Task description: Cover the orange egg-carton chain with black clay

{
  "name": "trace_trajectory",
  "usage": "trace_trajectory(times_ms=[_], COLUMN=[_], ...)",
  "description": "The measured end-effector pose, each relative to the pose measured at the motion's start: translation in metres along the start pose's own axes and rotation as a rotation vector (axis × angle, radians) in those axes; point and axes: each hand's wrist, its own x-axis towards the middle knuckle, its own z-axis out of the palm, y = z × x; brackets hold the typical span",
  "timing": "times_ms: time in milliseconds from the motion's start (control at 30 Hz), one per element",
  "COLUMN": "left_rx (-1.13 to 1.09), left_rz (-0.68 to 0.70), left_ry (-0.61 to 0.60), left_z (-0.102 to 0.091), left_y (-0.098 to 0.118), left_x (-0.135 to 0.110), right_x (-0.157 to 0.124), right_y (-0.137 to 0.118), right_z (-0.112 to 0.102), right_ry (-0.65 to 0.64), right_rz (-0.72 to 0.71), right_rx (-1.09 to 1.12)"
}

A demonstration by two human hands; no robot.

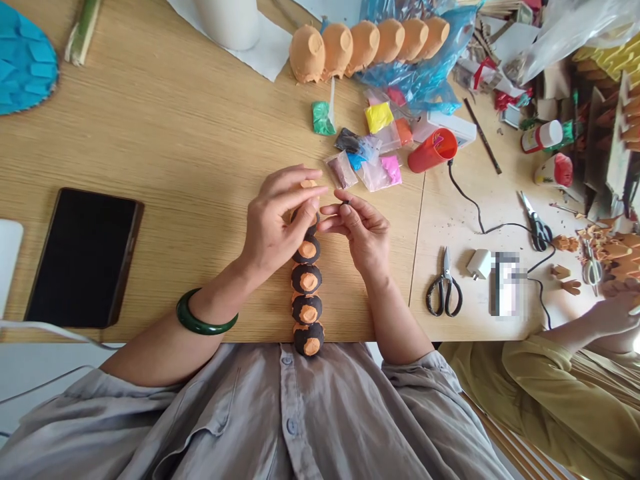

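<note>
A strip of orange egg-carton bumps [307,310] runs from the table's front edge away from me, each visible bump coated in black with a bare orange tip. My left hand [280,217] is over its far end with fingers stretched out, hiding part of the bumps there. Between thumb and fingertips, my right hand [363,233] pinches a small black lump of modelling clay [345,203], just right of the strip. Beyond the hands lie small bags of coloured clay, including a black packet [347,140], a yellow one [379,117] and a green one [323,119].
A second orange strip [365,47] stands at the back. To the right are a red cup [433,151], black-handled scissors [444,287], a charger [479,264] and a cable. A tablet [85,257] lies left. Another person's hand [617,310] is at far right.
</note>
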Motion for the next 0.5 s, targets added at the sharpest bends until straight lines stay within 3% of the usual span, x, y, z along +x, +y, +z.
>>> trace_trajectory(times_ms=[133,333,500], left_rx=[-0.001,-0.051,-0.076], left_rz=[-0.087,0.030,0.018], left_ry=[0.069,0.130,0.153], left_z=[-0.001,0.003,0.008], left_y=[-0.013,-0.032,-0.054], left_x=[0.003,0.005,0.010], right_x=[0.003,0.008,0.018], right_y=[-0.001,-0.005,-0.002], right_z=[-0.001,-0.004,-0.008], right_ry=[0.072,0.207,0.216], right_rz=[0.063,0.066,0.016], right_rx=[-0.074,-0.238,-0.154])
